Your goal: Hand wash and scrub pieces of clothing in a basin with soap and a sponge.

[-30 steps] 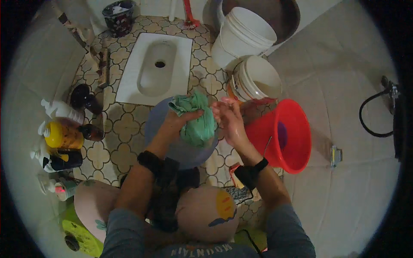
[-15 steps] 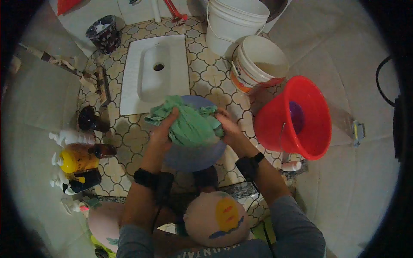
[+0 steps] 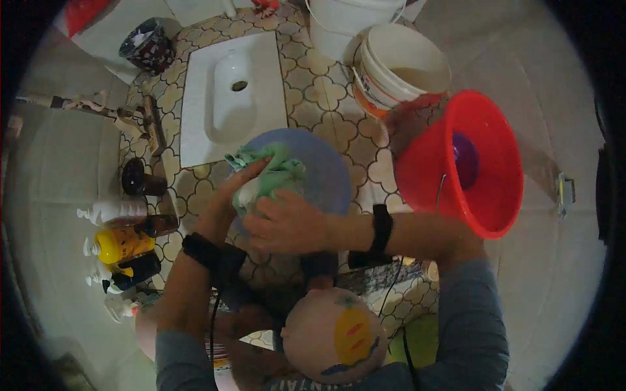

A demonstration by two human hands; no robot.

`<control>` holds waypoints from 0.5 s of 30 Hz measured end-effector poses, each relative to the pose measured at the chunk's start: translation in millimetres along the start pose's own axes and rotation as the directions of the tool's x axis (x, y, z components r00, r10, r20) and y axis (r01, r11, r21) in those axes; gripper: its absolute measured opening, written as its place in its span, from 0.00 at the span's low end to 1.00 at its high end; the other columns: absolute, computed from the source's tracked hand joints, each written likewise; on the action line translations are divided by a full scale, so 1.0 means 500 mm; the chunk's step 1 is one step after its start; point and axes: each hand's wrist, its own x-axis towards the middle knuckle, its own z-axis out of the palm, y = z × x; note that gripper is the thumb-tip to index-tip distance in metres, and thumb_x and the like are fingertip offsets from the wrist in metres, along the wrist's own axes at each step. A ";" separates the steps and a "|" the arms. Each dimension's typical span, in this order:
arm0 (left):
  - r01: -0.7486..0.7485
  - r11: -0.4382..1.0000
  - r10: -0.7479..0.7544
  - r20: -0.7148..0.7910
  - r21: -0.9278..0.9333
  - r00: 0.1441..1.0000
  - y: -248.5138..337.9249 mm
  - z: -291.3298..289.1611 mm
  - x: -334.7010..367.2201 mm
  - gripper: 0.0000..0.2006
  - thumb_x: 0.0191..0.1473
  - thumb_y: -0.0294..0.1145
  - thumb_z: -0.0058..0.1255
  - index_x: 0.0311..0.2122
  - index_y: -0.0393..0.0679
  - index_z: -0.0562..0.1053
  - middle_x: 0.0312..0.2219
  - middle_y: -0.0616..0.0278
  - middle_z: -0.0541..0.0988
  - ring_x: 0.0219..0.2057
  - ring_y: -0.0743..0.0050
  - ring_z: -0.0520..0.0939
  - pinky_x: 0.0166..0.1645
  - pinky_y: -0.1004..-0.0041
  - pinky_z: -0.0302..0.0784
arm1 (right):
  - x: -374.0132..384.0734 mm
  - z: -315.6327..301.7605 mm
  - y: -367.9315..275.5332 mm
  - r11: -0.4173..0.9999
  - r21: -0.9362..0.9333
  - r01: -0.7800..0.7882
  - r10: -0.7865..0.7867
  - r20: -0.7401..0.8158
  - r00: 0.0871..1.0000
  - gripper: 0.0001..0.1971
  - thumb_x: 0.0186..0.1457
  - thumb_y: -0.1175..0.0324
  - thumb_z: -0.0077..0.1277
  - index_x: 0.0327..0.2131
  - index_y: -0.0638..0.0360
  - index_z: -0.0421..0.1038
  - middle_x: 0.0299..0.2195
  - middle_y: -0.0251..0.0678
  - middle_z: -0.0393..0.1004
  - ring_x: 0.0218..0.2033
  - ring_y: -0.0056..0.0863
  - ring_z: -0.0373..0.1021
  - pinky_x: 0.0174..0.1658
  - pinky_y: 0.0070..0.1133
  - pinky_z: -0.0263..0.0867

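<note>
Green cloth point(image 3: 284, 171) in hand above the blue basin point(image 3: 329, 173); step judged as two-handed working of the fabric.
Left hand point(image 3: 235, 189) clasps the cloth; right hand point(image 3: 287, 221) curls at its near side, any pinch hidden, cannot tell. Next move, I judge, calls for firm hold over basin.

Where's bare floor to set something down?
Bare tiles show between the squat toilet and white buckets, and between the blue basin and red bucket. Crowded: left, with bottles; over the basin, with left hand, right hand and green cloth.
</note>
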 end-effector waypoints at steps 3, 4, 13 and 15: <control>-0.120 0.993 0.120 -0.020 -0.007 0.993 -0.004 0.027 -0.007 0.21 0.54 0.42 0.42 0.48 0.38 0.64 0.41 0.60 0.72 0.39 0.72 0.74 0.43 0.72 0.72 | -0.015 0.020 0.021 0.984 -0.005 0.179 -0.177 0.108 0.978 0.13 0.39 0.58 0.47 0.30 0.50 0.69 0.34 0.29 0.64 0.41 0.30 0.60 0.33 0.27 0.60; -0.126 0.991 0.127 -0.045 0.041 0.991 -0.012 0.004 0.004 0.19 0.53 0.40 0.44 0.46 0.38 0.66 0.39 0.59 0.73 0.37 0.72 0.75 0.40 0.72 0.73 | -0.010 0.026 0.024 0.970 0.005 0.242 -0.239 0.164 0.957 0.14 0.39 0.57 0.46 0.31 0.52 0.69 0.34 0.28 0.64 0.41 0.29 0.60 0.32 0.26 0.60; -0.305 0.905 0.414 -0.441 0.298 0.797 -0.088 -0.057 0.093 0.14 0.43 0.28 0.56 0.37 0.36 0.70 0.30 0.61 0.75 0.29 0.71 0.77 0.32 0.72 0.74 | -0.096 0.132 0.034 0.918 -0.019 0.395 -0.359 0.380 0.853 0.15 0.41 0.59 0.45 0.35 0.50 0.64 0.29 0.24 0.62 0.35 0.22 0.62 0.32 0.24 0.59; -0.334 0.921 0.387 -0.547 0.198 0.742 -0.078 -0.095 0.090 0.13 0.43 0.26 0.56 0.35 0.36 0.70 0.30 0.61 0.75 0.30 0.72 0.76 0.33 0.72 0.73 | -0.092 0.109 0.027 0.992 -0.075 0.106 -0.081 0.282 0.956 0.12 0.44 0.61 0.45 0.34 0.51 0.64 0.27 0.26 0.62 0.32 0.23 0.63 0.33 0.22 0.59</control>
